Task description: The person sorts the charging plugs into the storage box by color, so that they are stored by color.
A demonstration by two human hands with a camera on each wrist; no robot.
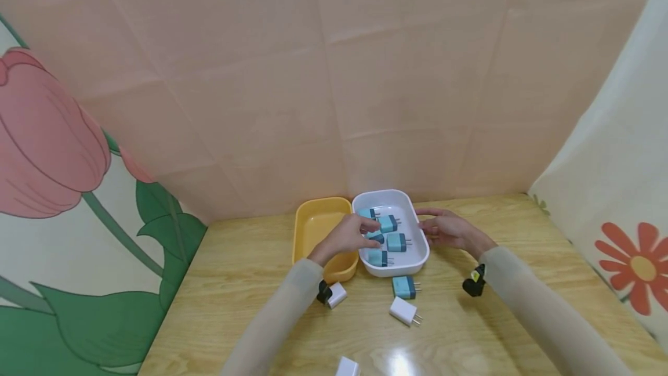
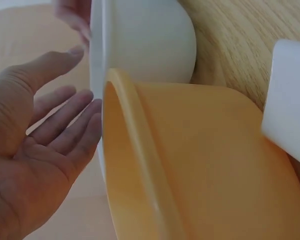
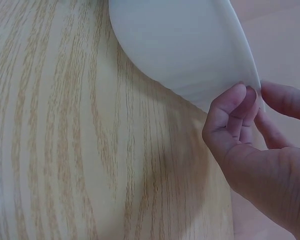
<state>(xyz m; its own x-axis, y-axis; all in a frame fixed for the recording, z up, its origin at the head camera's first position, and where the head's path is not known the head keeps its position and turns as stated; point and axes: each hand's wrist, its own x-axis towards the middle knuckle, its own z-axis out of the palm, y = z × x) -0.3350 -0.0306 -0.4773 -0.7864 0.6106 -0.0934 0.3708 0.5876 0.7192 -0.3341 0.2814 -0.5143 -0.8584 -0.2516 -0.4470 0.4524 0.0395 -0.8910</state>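
My left hand (image 1: 348,235) reaches over the white tray (image 1: 395,195), thumb and fingers spread apart, with nothing between them in the left wrist view. Below its fingertips, several teal-and-blue charger plugs (image 1: 396,242) lie in that tray, one partly hidden by the fingers. At the tray's right side, my right hand (image 1: 450,230) touches the rim and outer wall with loosely bent fingers. The right wrist view shows those fingertips against the white wall. A yellow tray (image 1: 304,231) stands directly left of the white one, partly under my left hand and forearm.
In front of the trays, another teal charger plug (image 1: 404,287) and a white charger plug (image 1: 403,311) lie on the wooden table (image 1: 240,289). A second white plug (image 1: 337,295) sits beside my left wrist, and a third (image 1: 347,367) near the front edge. A pink cloth (image 1: 261,103) hangs behind.
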